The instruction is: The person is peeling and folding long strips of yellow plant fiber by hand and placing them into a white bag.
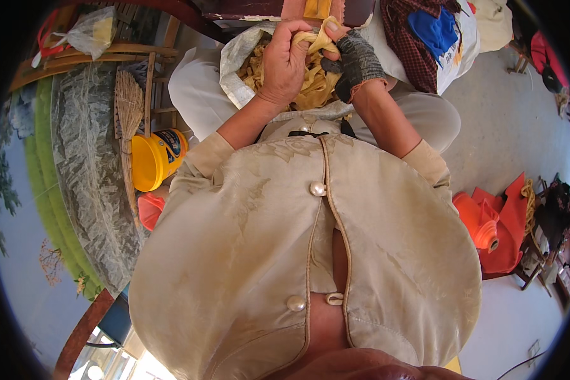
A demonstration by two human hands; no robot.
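We see a maroon tabletop (359,14) with a pinkish piece (292,9) directly on it; nearer us, a white sack (230,73) carries yellowish strips (318,87).

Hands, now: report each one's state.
Left hand: bare, closed, holding a yellow strip.
Right hand: in a grey glove, closed, holding the same strip.

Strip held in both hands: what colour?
The strip is pale yellowish tan; it shows best in the head view.
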